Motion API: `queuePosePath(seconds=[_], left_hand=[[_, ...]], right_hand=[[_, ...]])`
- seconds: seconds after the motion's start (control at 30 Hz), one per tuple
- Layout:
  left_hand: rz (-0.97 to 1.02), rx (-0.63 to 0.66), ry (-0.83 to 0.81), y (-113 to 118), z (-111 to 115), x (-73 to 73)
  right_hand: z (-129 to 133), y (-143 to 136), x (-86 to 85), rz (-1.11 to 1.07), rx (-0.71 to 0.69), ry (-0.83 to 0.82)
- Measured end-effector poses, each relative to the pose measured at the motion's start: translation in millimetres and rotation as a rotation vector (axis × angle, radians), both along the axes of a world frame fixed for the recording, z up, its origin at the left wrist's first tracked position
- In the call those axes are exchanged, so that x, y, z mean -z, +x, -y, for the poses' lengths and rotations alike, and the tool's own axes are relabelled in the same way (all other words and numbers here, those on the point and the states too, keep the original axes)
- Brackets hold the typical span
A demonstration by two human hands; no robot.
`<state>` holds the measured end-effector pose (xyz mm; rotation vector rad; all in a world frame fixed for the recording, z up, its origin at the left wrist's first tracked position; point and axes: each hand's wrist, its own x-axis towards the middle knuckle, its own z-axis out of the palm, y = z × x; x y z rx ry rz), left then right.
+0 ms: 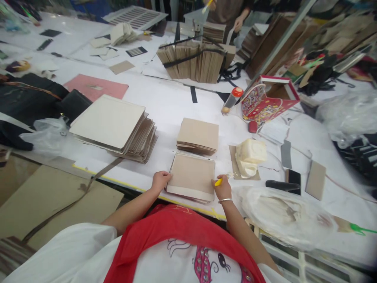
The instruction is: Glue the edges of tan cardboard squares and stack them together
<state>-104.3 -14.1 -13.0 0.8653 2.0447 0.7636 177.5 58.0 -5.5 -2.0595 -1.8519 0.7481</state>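
In front of me lies a low stack of cardboard sheets (193, 173), its top sheet tan with a paler strip along the near edge. My left hand (161, 181) pinches the top sheet at its left edge. At the right edge, my right hand (224, 188) is closed around a yellow-handled brush (218, 182), its pale tip pointing right, and its fingertips touch the sheet. Just behind sits a second stack of smaller tan boards (198, 134). Right of the brush, a whitish tub (251, 151) coated with what looks like glue stands on a cardboard piece.
A tall stack of larger boards (108, 122) stands at left. Farther back are strapped boards (194, 61), a red patterned bag (269, 100) and an orange-capped bottle (232, 100). Plastic wrapping (285, 216) lies at right. A co-worker's hand (238, 23) shows across the table.
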Motion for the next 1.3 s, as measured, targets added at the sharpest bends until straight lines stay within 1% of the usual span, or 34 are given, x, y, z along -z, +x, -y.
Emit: queuePosePath(seconds=[0.13,0.23,0.3,0.37,0.4,0.47,0.5,0.57,0.63,0.7,0.77,0.83,0.87,0.93,1.0,1.13,1.2,1.3], left_hand=[[-0.195,0.110,0.030,0.7,0.3,-3.9],[-0.404,0.192,0.118,-2.0,2.1,-5.9],[-0.534,0.269,0.193,-4.0,3.0,-8.4],[-0.633,0.400,0.272,-3.1,2.5,-12.7],[-0.668,0.485,0.316,-0.8,1.6,-15.4],[-0.706,0.664,0.401,7.7,-1.7,-20.9],[-0.711,0.746,0.435,13.5,-3.9,-23.1],[-0.706,0.874,0.463,25.9,-8.7,-25.6],[-0.687,0.949,0.428,36.1,-13.2,-25.4],[-0.665,0.986,0.367,41.5,-16.2,-23.8],[-0.653,1.008,0.330,42.4,-17.3,-22.4],[-0.657,1.022,0.322,41.1,-16.7,-21.7],[-0.667,1.027,0.321,40.3,-16.1,-21.5],[-0.691,1.025,0.322,39.1,-15.2,-20.9],[-0.703,1.021,0.325,38.7,-15.3,-19.8],[-0.701,1.031,0.317,38.7,-16.8,-18.4],[-0.700,1.038,0.320,39.0,-16.3,-18.6],[-0.708,1.045,0.322,38.8,-14.7,-17.2]], right_hand=[[-1.5,-4.3,-5.0,0.145,-0.024,-0.042],[-2.4,-5.5,-13.0,0.237,-0.060,-0.036],[-2.2,-5.5,-23.1,0.269,-0.079,0.019],[-1.3,-7.3,-37.9,0.235,-0.096,0.102],[-1.0,-9.9,-46.4,0.177,-0.111,0.140],[-1.9,-20.2,-62.7,-0.037,-0.147,0.170],[-3.5,-28.3,-69.4,-0.180,-0.153,0.154],[-9.5,-50.2,-76.9,-0.475,-0.128,0.062],[-18.0,-77.2,-75.9,-0.698,-0.084,-0.077],[-27.0,-104.6,-68.0,-0.819,-0.046,-0.214],[-34.5,-125.7,-57.2,-0.868,-0.011,-0.291],[-40.4,-134.9,-47.8,-0.869,0.049,-0.310],[-43.0,-133.9,-44.5,-0.856,0.089,-0.307],[-47.8,-120.6,-41.0,-0.816,0.176,-0.288],[-51.9,-95.4,-40.9,-0.776,0.250,-0.248],[-53.9,-32.4,-44.1,-0.708,0.358,-0.149],[-47.0,-3.7,-47.2,-0.678,0.411,-0.114],[-23.3,33.7,-55.2,-0.652,0.452,-0.016]])
